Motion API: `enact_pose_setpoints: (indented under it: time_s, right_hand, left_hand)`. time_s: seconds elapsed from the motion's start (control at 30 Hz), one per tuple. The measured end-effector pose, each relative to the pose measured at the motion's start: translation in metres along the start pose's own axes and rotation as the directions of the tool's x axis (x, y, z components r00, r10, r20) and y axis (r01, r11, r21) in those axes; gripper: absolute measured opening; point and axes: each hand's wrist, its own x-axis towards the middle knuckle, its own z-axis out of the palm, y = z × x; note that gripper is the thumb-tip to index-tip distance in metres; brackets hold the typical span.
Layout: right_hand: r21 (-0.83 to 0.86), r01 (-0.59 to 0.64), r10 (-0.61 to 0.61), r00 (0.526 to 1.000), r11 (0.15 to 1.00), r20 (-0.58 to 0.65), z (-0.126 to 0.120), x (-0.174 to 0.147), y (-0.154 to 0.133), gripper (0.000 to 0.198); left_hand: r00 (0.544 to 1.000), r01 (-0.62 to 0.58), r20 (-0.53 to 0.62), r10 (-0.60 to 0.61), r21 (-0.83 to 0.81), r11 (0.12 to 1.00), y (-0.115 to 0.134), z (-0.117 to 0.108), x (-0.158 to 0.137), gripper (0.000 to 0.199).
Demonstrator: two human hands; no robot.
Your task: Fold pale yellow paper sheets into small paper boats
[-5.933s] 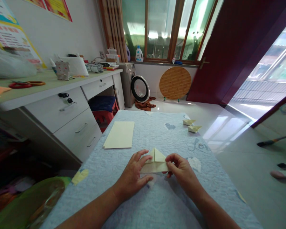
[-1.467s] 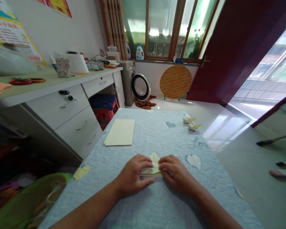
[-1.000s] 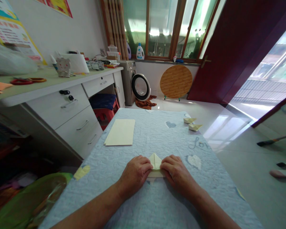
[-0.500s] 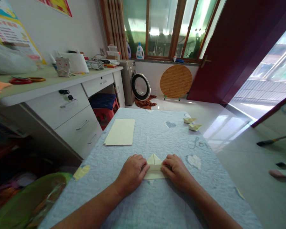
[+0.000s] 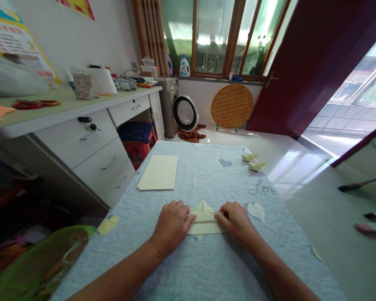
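Note:
A pale yellow sheet of paper lies on the table in front of me, its top folded into a triangular peak with a strip folded up across its base. My left hand grips the left end of that strip between thumb and fingers. At the other end, my right hand pinches the strip's right edge, thumb toward the middle. Further up on the left rests a stack of pale yellow paper. Two small folded paper boats sit near the far right corner.
A light blue quilted cloth covers the table. Beyond the left edge are a green-lined bin and a white desk with scissors on top. A washing machine with its door open stands at the back.
The folded strip now reaches slightly higher over the triangle's base. My right hand has shifted a little outward along the strip; the left has barely moved.

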Motion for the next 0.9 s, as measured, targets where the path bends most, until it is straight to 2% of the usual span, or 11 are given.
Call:
enact_pose_setpoints:
  time_s: [0.3, 0.47, 0.53, 0.63, 0.73, 0.8, 0.9]
  right_hand:
    - [-0.045, -0.01, 0.009, 1.0, 0.999, -0.028, 0.002, 0.0, -0.001, 0.021]
    - [-0.07, -0.016, 0.013, 0.999, 0.997, -0.047, 0.003, -0.001, 0.001, 0.021]
    - [-0.083, -0.015, 0.01, 0.998, 0.996, -0.056, 0.003, -0.002, 0.003, 0.021]
    - [-0.075, -0.011, 0.005, 0.998, 0.997, -0.07, 0.003, -0.004, 0.004, 0.018]
    - [-0.061, 0.008, -0.016, 0.99, 0.998, -0.137, 0.003, -0.006, 0.002, 0.002]
    - [-0.063, 0.071, -0.08, 0.984, 0.996, -0.162, 0.004, -0.007, -0.002, 0.016]
    - [-0.034, 0.253, -0.255, 0.965, 0.967, -0.063, 0.005, -0.009, -0.008, 0.024]
  left_hand:
    - [1.0, 0.016, -0.016, -0.016, 0.058, 0.998, 0.003, 0.0, -0.001, 0.021]
    - [0.999, 0.017, -0.045, -0.017, -0.004, 1.0, 0.001, -0.001, -0.003, 0.008]
    - [0.994, -0.038, -0.102, 0.036, -0.021, 0.999, -0.001, 0.0, -0.004, 0.019]
    - [0.966, -0.214, -0.15, 0.212, 0.003, 0.977, -0.003, 0.001, -0.006, 0.035]
    - [0.914, -0.399, -0.067, 0.401, 0.039, 0.916, -0.004, 0.003, -0.007, 0.026]
    - [0.889, -0.456, -0.01, 0.458, 0.067, 0.887, -0.002, 0.003, -0.007, 0.018]
    - [0.885, -0.464, 0.017, 0.466, 0.116, 0.878, 0.0, 0.0, -0.007, 0.015]
